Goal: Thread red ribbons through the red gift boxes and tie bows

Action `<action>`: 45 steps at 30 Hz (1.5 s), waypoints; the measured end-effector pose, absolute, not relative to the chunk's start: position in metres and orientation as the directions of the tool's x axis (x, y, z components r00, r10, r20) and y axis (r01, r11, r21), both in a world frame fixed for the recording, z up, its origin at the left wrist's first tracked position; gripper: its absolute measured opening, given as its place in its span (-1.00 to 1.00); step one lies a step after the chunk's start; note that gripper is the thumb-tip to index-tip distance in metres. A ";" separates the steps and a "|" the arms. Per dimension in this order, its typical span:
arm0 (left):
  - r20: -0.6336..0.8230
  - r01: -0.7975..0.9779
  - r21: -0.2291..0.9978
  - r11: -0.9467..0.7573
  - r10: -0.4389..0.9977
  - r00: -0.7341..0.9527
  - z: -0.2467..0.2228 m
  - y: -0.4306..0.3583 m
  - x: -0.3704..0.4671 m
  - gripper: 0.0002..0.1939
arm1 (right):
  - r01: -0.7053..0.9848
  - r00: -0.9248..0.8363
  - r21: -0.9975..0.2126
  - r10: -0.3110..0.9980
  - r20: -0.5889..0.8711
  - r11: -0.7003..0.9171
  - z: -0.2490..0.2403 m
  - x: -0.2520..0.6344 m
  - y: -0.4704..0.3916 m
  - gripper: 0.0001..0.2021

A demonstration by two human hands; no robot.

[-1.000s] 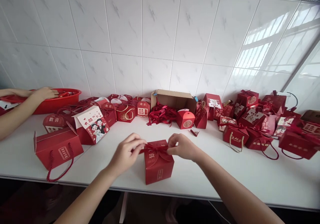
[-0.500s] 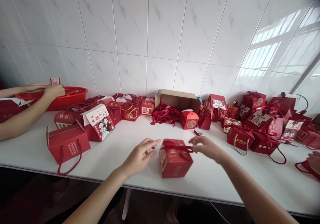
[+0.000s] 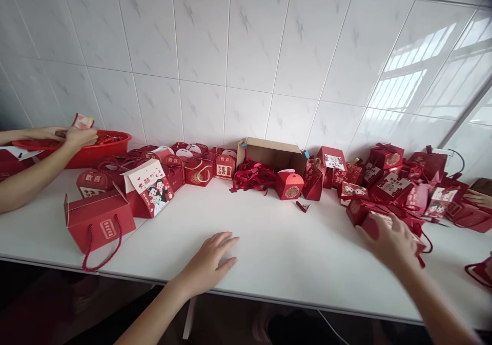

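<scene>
My left hand (image 3: pixel 209 263) is over the white table (image 3: pixel 265 252) near its front edge, fingers apart and holding nothing. On the right, my right hand (image 3: pixel 390 240) grips a red gift box (image 3: pixel 372 227) from above; the hand covers much of it. This box is against other red boxes with ribbon bows, and where it ends and they begin is hard to make out. A small red box with a rounded top (image 3: pixel 290 185) and a pile of dark red ribbons (image 3: pixel 253 176) lie farther back, between my hands.
A cardboard box (image 3: pixel 272 153) lies on its side by the wall. Several red boxes, one a rope-handled box (image 3: pixel 100 222), stand to the left. Another person's hands (image 3: pixel 79 136) hold a small packet over a red basin (image 3: pixel 103 153). At the right edge another person's hand (image 3: pixel 478 197) shows.
The ribbon-tied red box has gone from the table in front of me to the right-hand group, carried by my right hand. My left hand has dropped slightly toward the table edge.
</scene>
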State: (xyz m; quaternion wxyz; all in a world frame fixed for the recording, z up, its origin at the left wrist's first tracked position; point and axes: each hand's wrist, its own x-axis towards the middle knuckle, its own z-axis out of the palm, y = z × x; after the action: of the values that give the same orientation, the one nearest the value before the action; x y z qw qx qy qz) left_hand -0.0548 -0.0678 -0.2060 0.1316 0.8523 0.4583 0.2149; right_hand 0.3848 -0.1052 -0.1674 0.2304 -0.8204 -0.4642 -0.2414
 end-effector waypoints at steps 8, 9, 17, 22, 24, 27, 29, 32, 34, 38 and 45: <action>0.395 0.789 0.395 -0.471 0.862 0.317 -0.216 -0.062 -0.049 -0.59 | 0.959 0.140 -0.264 0.981 0.133 -0.101 -0.240 0.292 -0.129 -0.39; 0.398 0.797 0.400 -0.452 0.869 0.293 -0.216 -0.061 -0.049 -0.59 | 0.956 0.150 -0.274 0.979 0.137 -0.108 -0.237 0.293 -0.130 -0.38; 0.371 0.832 0.413 -0.369 0.903 0.216 -0.208 -0.061 -0.047 -0.63 | 0.888 0.174 -0.454 0.968 0.180 -0.075 -0.225 0.301 -0.135 -0.52; 0.355 0.840 0.417 -0.348 0.913 0.202 -0.205 -0.059 -0.047 -0.65 | 0.857 0.182 -0.512 0.963 0.199 -0.056 -0.225 0.303 -0.135 -0.55; 0.344 0.843 0.421 -0.336 0.918 0.195 -0.204 -0.060 -0.047 -0.65 | 0.848 0.181 -0.528 0.961 0.207 -0.046 -0.225 0.304 -0.135 -0.57; 0.336 0.846 0.422 -0.325 0.923 0.187 -0.202 -0.061 -0.047 -0.66 | 0.837 0.188 -0.547 0.954 0.234 -0.031 -0.227 0.304 -0.134 -0.59; 0.331 0.849 0.421 -0.320 0.925 0.185 -0.202 -0.062 -0.049 -0.66 | 0.834 0.198 -0.551 0.945 0.262 -0.022 -0.229 0.305 -0.133 -0.61; 0.319 0.851 0.411 -0.326 0.926 0.200 -0.206 -0.060 -0.054 -0.64 | 0.839 0.208 -0.544 0.934 0.291 -0.018 -0.233 0.305 -0.130 -0.63; 0.323 0.852 0.396 -0.343 0.920 0.220 -0.212 -0.058 -0.058 -0.62 | 0.854 0.206 -0.520 0.930 0.305 -0.019 -0.237 0.305 -0.128 -0.63; 0.374 0.848 0.369 -0.380 0.896 0.239 -0.225 -0.052 -0.064 -0.62 | 0.909 0.173 -0.416 0.931 0.322 -0.025 -0.248 0.306 -0.123 -0.62; 0.409 0.860 0.351 -0.370 0.887 0.215 -0.234 -0.050 -0.062 -0.60 | 0.968 0.081 -0.252 0.943 0.324 0.003 -0.266 0.313 -0.119 -0.62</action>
State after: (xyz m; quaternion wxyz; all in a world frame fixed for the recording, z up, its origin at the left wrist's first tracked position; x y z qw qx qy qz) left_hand -0.0623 -0.0497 -0.2337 0.0239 0.7790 0.5606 0.2800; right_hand 0.3132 -0.1187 -0.2660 0.2076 -0.7053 -0.6771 -0.0303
